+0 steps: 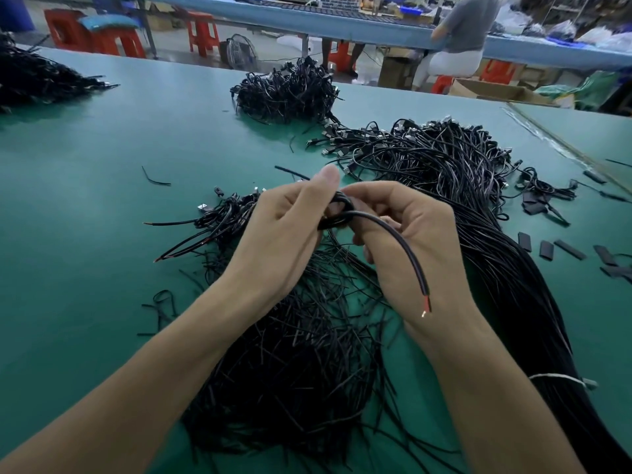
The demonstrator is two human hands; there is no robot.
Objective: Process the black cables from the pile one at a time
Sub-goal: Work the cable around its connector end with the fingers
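Thin black sheathed cable (pixel 410 258), coiled, clamped by curled fingers of left hand (pixel 290 227) and right hand (pixel 420 241). Probably light, limp, springy: grip at coil, not stripped end.

Single view here, head-worn and wide-angle. Pointed forward and down over the green table (pixel 85 206) from its near edge. Really close in on the left hand (pixel 287 227) and right hand (pixel 420 230), both gripping a black cable (pixel 410 261) dead centre, forearms filling the bottom corners. Tilted up just enough to catch the blue bench (pixel 376 32) and red stools (pixel 201 29) along the top. Bowed straight lines toward the edges.
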